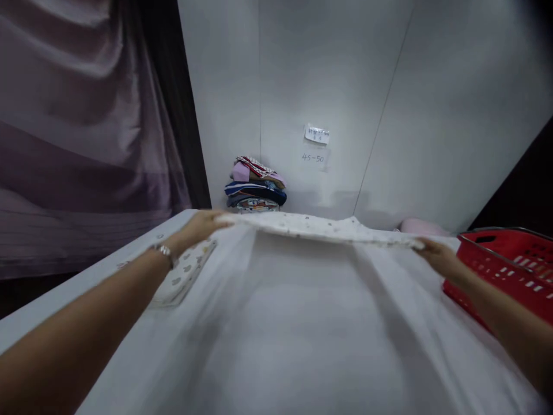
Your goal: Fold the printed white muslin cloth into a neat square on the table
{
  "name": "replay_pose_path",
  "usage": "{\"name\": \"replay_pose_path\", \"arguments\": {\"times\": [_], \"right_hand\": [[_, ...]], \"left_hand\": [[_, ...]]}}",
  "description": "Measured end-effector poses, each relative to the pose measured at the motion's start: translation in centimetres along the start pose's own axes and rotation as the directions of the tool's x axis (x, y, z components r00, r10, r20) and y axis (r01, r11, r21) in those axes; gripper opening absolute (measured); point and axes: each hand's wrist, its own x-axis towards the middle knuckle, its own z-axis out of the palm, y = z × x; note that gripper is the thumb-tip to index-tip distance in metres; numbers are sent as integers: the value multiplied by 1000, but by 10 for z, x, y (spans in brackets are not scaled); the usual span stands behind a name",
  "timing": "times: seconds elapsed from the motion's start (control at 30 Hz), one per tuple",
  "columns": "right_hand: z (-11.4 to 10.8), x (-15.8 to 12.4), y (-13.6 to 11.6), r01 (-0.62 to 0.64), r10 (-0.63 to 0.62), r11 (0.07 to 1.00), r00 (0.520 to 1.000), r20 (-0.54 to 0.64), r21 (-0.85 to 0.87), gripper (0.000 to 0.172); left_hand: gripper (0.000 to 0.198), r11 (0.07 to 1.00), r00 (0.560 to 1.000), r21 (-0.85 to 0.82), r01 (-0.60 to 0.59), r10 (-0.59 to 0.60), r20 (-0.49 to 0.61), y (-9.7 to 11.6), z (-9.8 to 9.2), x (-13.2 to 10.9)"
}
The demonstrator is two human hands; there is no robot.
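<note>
A white cloth garment point(311, 226) with small dark prints is stretched between my two hands above the table. My left hand point(203, 225), with a metal watch or bracelet at the wrist, pinches its left edge. At the far right edge, my right hand point(436, 253) grips the cloth; its fingertips are blurred. The garment's near edge hangs clear of the white-covered table point(302, 328) and casts a shadow on it. Under my left wrist lies a folded white cloth point(185, 274) with grey and yellow prints.
A stack of folded clothes point(254, 187) stands at the back against the white wall point(337, 75). To the right is a red plastic basket point(510, 265) with a metal handle. A pink item point(421, 226) lies behind it. A purplish curtain point(78, 127) hangs on the left.
</note>
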Motion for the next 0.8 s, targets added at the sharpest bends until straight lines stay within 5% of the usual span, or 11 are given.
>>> {"name": "replay_pose_path", "arguments": {"times": [0.13, 0.27, 0.5, 0.8], "right_hand": [[60, -102, 49, -39, 13, 994, 969, 246, 101, 21], [67, -162, 52, -48, 7, 989, 961, 275, 143, 33], [32, -206, 39, 108, -101, 994, 945, 310, -6, 34], [39, -239, 62, 178, -131, 980, 917, 376, -93, 37]], "left_hand": [[49, 988, 964, 131, 85, -114, 238, -63, 43, -76], [52, 972, 961, 161, 169, -199, 191, -101, 59, -134], [42, 964, 948, 228, 134, -192, 255, -123, 30, -189], [55, 969, 971, 241, 55, -108, 212, -104, 51, -229]]}}
